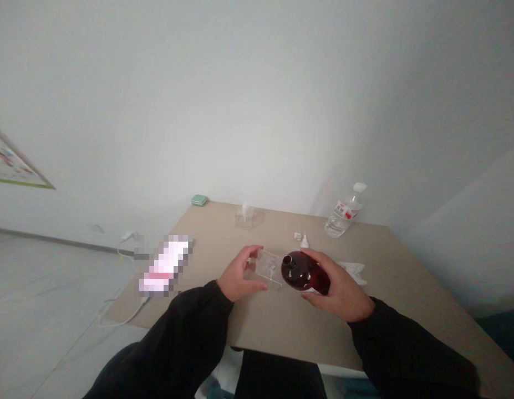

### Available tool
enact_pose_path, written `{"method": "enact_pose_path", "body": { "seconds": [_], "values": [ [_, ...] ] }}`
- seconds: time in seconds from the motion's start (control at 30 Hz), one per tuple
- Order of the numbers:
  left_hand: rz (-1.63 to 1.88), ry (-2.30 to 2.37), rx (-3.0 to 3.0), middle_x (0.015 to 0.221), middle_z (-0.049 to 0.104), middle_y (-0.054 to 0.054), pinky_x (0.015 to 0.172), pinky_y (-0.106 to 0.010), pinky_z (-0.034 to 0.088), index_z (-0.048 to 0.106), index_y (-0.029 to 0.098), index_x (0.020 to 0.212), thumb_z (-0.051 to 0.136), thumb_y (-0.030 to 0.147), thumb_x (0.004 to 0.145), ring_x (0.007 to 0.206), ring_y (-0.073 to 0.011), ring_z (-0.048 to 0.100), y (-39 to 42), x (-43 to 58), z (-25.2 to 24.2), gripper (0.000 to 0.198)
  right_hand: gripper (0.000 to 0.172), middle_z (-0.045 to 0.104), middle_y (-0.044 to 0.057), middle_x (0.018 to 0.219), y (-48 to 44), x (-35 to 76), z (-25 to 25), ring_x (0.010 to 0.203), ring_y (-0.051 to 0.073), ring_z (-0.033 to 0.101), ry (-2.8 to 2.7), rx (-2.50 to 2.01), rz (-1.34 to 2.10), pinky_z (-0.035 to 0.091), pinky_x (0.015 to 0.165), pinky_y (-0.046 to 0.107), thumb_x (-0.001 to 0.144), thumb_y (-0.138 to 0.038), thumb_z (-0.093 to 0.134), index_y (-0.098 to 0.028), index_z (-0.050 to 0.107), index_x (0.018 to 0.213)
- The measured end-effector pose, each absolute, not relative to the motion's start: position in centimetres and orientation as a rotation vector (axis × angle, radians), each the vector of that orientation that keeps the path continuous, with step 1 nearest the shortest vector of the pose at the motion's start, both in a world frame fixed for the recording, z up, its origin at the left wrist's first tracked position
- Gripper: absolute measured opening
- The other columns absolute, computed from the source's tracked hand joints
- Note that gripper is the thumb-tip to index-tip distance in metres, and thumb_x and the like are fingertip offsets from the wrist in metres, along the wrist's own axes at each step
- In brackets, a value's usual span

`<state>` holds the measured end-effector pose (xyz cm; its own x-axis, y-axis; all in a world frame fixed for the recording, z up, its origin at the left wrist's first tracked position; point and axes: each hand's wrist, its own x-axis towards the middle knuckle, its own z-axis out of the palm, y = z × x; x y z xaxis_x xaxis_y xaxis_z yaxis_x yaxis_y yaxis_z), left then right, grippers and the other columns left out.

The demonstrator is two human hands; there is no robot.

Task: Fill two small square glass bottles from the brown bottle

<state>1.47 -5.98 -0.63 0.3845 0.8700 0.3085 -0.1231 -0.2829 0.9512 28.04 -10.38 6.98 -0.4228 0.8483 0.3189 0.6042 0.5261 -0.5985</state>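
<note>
My right hand [339, 285] is wrapped round a dark brown bottle [303, 271], which is tilted with its uncapped mouth pointing left. In my left hand [240, 275] is a clear plastic container [268, 267], gripped by its left side between thumb and fingers. The bottle's mouth is close to the container's right edge. Whether any liquid is flowing I cannot tell. Just beyond the bottle stands a small white nozzle-tipped piece [304, 241], with a little white cap-like piece [297, 236] beside it.
A water bottle [343, 213] stands at the back right, a clear pump-topped container [245, 217] at the back middle. A green box [199, 200] sits at the far left corner. A lit phone [165, 266] with a cable lies left. Crumpled tissue [353, 271] lies behind my right hand.
</note>
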Motion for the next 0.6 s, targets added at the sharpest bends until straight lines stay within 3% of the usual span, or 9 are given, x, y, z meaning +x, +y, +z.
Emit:
{"method": "enact_pose_path", "body": {
  "seconds": [0.37, 0.6],
  "values": [
    [1.180, 0.791, 1.843, 0.111, 0.052, -0.010, 0.075, -0.032, 0.047, 0.049, 0.020, 0.131, 0.078, 0.060, 0.061, 0.100, -0.0261, 0.053, -6.3, 1.0, 0.7, 0.086, 0.075, 0.056, 0.013, 0.129, -10.0, 28.2, 8.5, 0.115, 0.030, 0.056, -2.378, -1.199, 0.282, 0.045, 0.098, 0.044, 0.070, -0.029, 0.072, -0.023, 0.039, 0.138],
    [1.151, 0.842, 1.844, 0.109, 0.051, -0.009, 0.072, -0.031, 0.046, 0.050, 0.020, 0.131, 0.077, 0.060, 0.061, 0.096, -0.0246, 0.053, -6.4, 1.0, 0.9, 0.085, 0.073, 0.056, 0.013, 0.129, -9.9, 28.0, 8.5, 0.117, 0.030, 0.054, -2.453, -1.211, 0.234, 0.044, 0.098, 0.044, 0.070, -0.030, 0.071, -0.022, 0.040, 0.136]
  ]
}}
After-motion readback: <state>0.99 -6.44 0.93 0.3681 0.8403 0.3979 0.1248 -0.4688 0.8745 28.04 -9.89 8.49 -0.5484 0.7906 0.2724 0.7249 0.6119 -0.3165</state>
